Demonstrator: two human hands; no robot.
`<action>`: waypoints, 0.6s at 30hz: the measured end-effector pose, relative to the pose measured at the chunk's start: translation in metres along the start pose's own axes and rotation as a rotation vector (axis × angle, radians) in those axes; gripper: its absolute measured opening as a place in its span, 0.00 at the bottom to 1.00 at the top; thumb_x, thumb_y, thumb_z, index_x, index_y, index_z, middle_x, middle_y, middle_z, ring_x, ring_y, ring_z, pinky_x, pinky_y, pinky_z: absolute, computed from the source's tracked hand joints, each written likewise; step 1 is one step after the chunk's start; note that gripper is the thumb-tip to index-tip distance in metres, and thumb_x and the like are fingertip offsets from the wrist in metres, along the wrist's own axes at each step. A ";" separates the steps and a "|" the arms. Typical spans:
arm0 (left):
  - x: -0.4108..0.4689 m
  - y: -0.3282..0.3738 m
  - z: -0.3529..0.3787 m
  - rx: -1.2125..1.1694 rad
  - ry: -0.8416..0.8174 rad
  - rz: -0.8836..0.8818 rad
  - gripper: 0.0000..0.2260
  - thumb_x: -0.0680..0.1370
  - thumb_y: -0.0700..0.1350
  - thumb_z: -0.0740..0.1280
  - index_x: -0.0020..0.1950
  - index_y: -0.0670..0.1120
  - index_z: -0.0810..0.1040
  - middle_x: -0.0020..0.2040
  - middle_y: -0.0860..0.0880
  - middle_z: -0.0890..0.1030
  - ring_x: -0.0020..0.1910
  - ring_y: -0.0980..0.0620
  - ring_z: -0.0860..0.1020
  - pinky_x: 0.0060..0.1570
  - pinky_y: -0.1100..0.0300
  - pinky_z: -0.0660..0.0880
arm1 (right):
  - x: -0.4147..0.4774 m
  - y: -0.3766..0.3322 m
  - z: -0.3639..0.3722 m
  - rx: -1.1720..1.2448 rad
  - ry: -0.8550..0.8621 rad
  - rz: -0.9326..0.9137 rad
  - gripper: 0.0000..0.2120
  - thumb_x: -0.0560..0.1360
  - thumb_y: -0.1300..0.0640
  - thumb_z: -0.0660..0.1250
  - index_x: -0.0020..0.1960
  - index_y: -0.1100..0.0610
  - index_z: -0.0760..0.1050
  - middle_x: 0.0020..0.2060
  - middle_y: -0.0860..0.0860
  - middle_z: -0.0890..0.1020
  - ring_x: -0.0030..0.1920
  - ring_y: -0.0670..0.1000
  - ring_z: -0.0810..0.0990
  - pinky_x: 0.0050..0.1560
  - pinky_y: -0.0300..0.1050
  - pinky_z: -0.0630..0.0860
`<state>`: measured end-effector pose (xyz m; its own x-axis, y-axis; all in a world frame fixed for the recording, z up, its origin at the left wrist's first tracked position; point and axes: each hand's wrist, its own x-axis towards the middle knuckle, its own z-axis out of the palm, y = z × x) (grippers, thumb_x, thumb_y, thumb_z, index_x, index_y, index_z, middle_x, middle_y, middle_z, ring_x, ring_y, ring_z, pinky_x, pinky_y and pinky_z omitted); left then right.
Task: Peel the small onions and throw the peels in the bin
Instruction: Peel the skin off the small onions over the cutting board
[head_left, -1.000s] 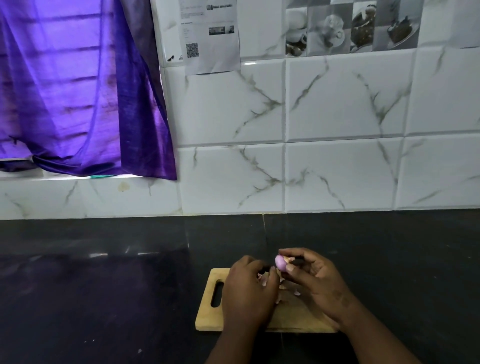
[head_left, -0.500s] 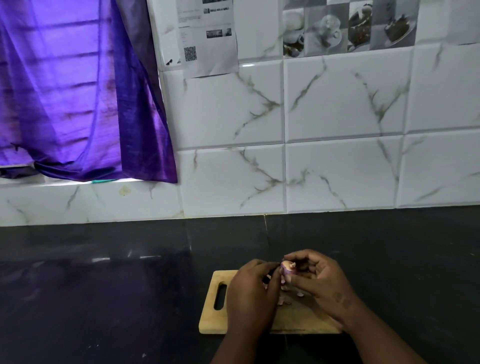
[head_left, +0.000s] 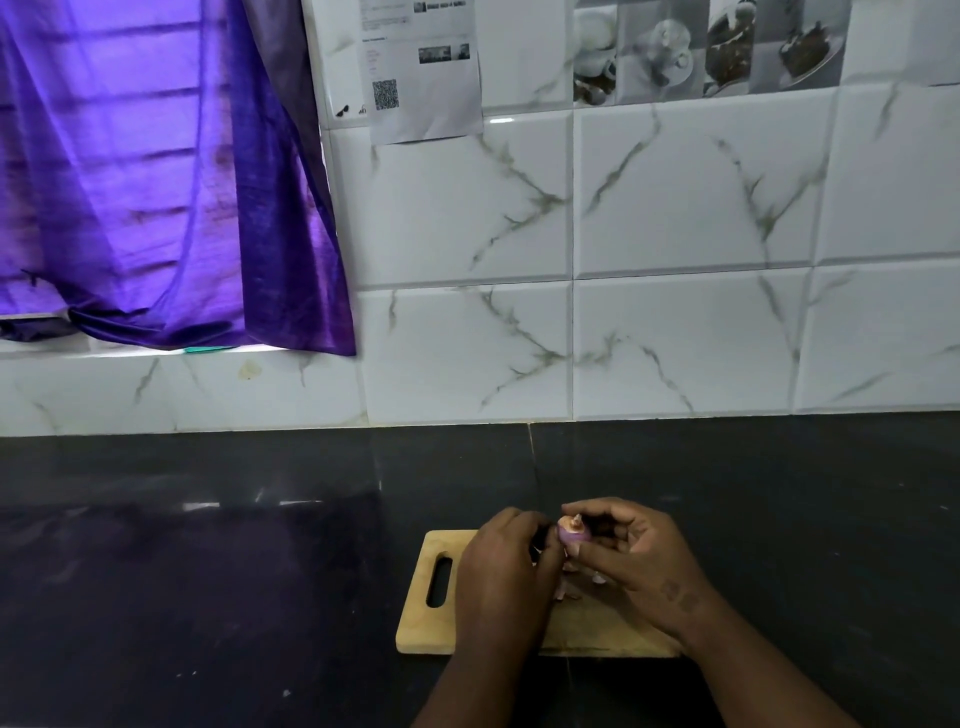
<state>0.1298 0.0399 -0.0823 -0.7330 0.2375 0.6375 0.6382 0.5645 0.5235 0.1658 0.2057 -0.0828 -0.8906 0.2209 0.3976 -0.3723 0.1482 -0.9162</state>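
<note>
Over dark counter (head_left: 208, 597), both curled hands, left hand (head_left: 506, 569) and right hand (head_left: 636, 558), pinch small onion (head_left: 571, 534).

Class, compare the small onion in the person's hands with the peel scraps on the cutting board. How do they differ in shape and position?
The small onion is a rounded, whole purple bulb; the peel scraps are thin, pale loose bits. The small onion is held up between the left hand and right hand; the peel scraps lie on the cutting board. Both show a pinkish-purple tint.
</note>
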 end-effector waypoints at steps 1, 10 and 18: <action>0.000 0.000 0.000 -0.003 0.004 -0.006 0.03 0.80 0.51 0.70 0.50 0.54 0.82 0.45 0.59 0.80 0.41 0.62 0.75 0.39 0.73 0.68 | 0.000 0.000 0.000 0.006 -0.006 0.001 0.16 0.70 0.68 0.79 0.56 0.57 0.86 0.50 0.54 0.90 0.53 0.53 0.89 0.53 0.46 0.86; 0.002 -0.002 0.003 -0.026 0.007 -0.094 0.04 0.80 0.50 0.68 0.47 0.55 0.75 0.44 0.58 0.76 0.41 0.59 0.75 0.41 0.59 0.78 | 0.000 -0.001 0.000 0.060 -0.045 -0.023 0.18 0.69 0.73 0.77 0.57 0.60 0.85 0.52 0.56 0.90 0.55 0.55 0.88 0.51 0.43 0.85; 0.004 -0.007 0.003 -0.052 0.032 -0.192 0.07 0.80 0.49 0.68 0.43 0.56 0.74 0.42 0.57 0.76 0.40 0.58 0.75 0.37 0.64 0.71 | -0.002 -0.005 0.000 0.109 -0.052 -0.041 0.16 0.72 0.74 0.74 0.57 0.63 0.84 0.53 0.58 0.89 0.56 0.59 0.88 0.56 0.51 0.85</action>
<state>0.1220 0.0393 -0.0846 -0.8350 0.1035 0.5404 0.4993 0.5550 0.6653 0.1689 0.2041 -0.0793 -0.8855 0.1659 0.4340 -0.4321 0.0494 -0.9005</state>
